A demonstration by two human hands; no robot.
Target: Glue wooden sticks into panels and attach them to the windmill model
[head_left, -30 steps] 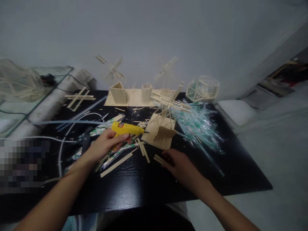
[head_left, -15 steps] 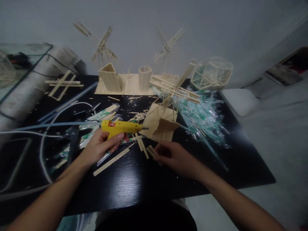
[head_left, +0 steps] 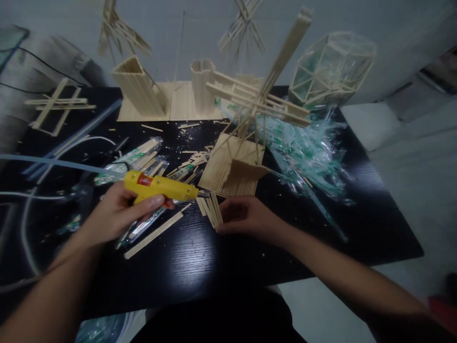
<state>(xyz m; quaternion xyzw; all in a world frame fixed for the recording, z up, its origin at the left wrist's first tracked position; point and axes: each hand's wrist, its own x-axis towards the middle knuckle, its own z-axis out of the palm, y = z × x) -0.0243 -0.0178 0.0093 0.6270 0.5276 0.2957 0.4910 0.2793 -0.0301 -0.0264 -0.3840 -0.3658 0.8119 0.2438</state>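
My left hand [head_left: 121, 209] is wrapped round the handle of a yellow glue gun [head_left: 167, 186], and a long translucent glue stick [head_left: 64, 163] runs out of its back. The nozzle points right, at the upper ends of some thin wooden sticks [head_left: 215, 212]; whether it touches them I cannot tell. My right hand [head_left: 246, 216] is closed on the edge of these sticks, its fingertips partly hidden. Loose sticks [head_left: 202, 206] lie just left of them. Behind the hands stands a model windmill of wooden sticks [head_left: 255, 102], its ribbed base [head_left: 214, 174] on the black table [head_left: 228, 271].
Clear plastic wrappers [head_left: 303, 143] heap up on the right beside a stick-framed polyhedron [head_left: 332, 71]. Two stick towers [head_left: 143, 90] on boards stand at the back. Packets of sticks [head_left: 143, 159], a white cable [head_left: 26, 228] and a stick cross [head_left: 59, 105] lie on the left.
The view has shifted. My right hand has brought its sticks up toward the nozzle, and they now stand more upright beside the loose ones. The glue gun stays in my left hand.
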